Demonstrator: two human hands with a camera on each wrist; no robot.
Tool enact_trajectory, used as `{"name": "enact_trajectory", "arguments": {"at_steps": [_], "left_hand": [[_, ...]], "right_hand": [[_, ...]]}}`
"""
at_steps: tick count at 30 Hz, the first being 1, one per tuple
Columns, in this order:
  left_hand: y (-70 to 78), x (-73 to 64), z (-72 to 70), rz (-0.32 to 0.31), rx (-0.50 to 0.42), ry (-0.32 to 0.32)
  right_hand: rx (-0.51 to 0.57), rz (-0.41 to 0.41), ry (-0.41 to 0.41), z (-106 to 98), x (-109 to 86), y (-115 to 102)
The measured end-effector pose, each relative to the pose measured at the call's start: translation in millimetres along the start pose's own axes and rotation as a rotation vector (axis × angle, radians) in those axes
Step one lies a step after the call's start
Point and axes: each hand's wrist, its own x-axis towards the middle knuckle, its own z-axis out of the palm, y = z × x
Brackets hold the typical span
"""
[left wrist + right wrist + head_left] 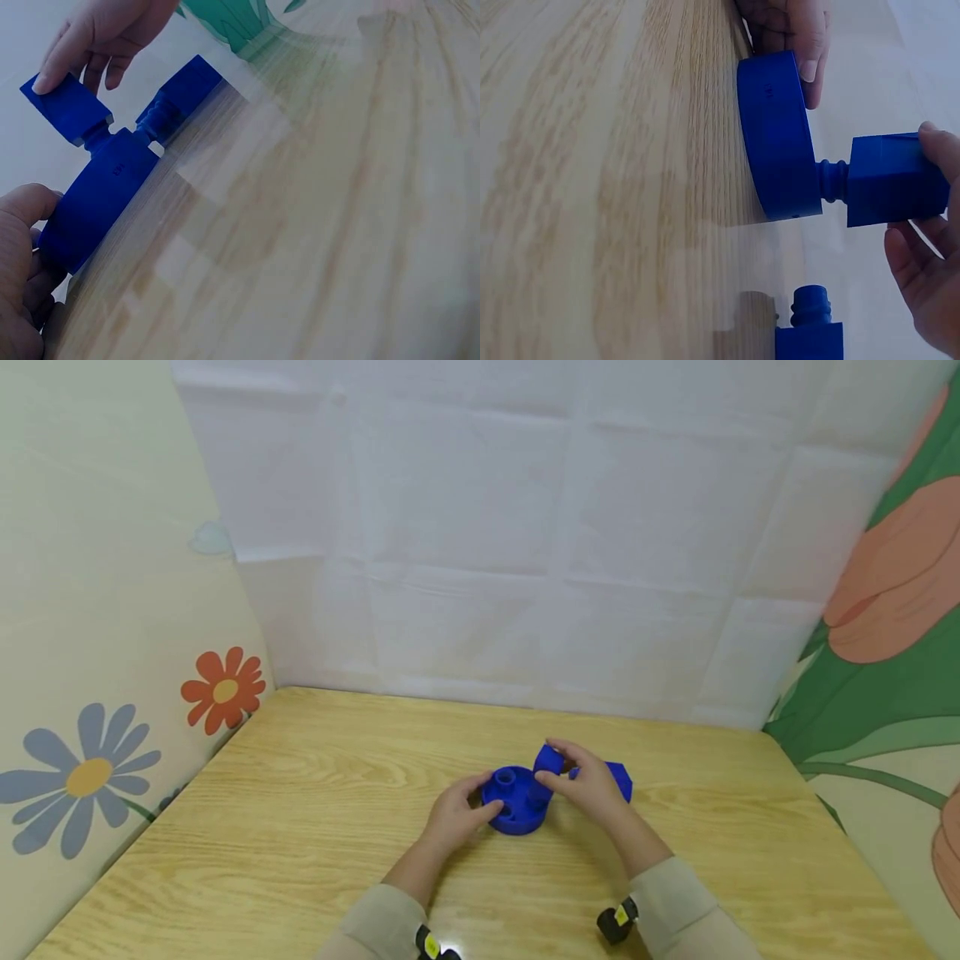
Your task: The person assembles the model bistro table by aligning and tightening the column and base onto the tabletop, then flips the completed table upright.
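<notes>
A round blue base [517, 826] sits on the table, with raised ring-shaped sockets in its top. My left hand [453, 817] grips its left side, thumb over the top edge. In my right hand [597, 787], thumb and fingers pinch the block-shaped head of a blue plug [550, 759] at the right part of the base. The right wrist view shows this plug [891, 180] with its short ribbed stem pointing at the top face of the base [776, 142], the stem's end right at that face. The stem's tip is hidden there.
A second blue plug [620, 779] with a ribbed stem lies on the wooden table [337, 760] just beyond my right hand, partly covered by it. White cloth [465, 527] hangs behind the table, and flower-patterned panels [90, 610] stand at the sides.
</notes>
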Motion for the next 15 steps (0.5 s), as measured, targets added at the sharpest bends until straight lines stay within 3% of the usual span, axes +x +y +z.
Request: {"name": "enact_trajectory", "arguments": {"at_steps": [9, 15], "left_hand": [[0.1, -0.1, 1.8, 0.004, -0.026, 0.0], [0.7, -0.4, 1.4, -0.012, -0.029, -0.001]], "right_hand": [[0.006, 0.074, 0.003, 4.4, 4.9, -1.4], [-0.008, 0.051, 0.011, 9.2, 8.8, -1.4]]}}
